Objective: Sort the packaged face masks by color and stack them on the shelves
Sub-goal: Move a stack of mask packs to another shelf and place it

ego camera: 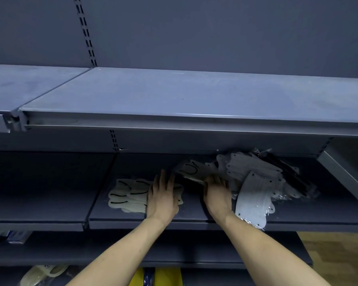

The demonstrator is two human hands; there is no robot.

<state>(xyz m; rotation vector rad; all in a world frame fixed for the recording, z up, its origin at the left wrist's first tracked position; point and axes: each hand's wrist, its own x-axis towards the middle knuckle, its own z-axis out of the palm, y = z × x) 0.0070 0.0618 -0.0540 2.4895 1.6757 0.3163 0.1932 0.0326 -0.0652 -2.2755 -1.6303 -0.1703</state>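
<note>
On the middle shelf (194,220) lies a small stack of cream packaged masks (126,196) with dark ear loops. My left hand (162,200) rests flat on the right part of that stack, fingers apart. My right hand (216,195) reaches into a loose heap of white and grey packaged masks (254,182) and grips a mask packet with dark loops (191,169) that tilts up toward the back. Dark packets (291,176) lie at the heap's right side. One white packet (250,205) hangs over the shelf's front edge.
The upper shelf (174,96) juts out just above the hands. A grey metal bracket (345,172) slants down at the right end. Lower shelves hold cream packets (43,273), a yellow item (165,276) and small boxes (12,237) at the left.
</note>
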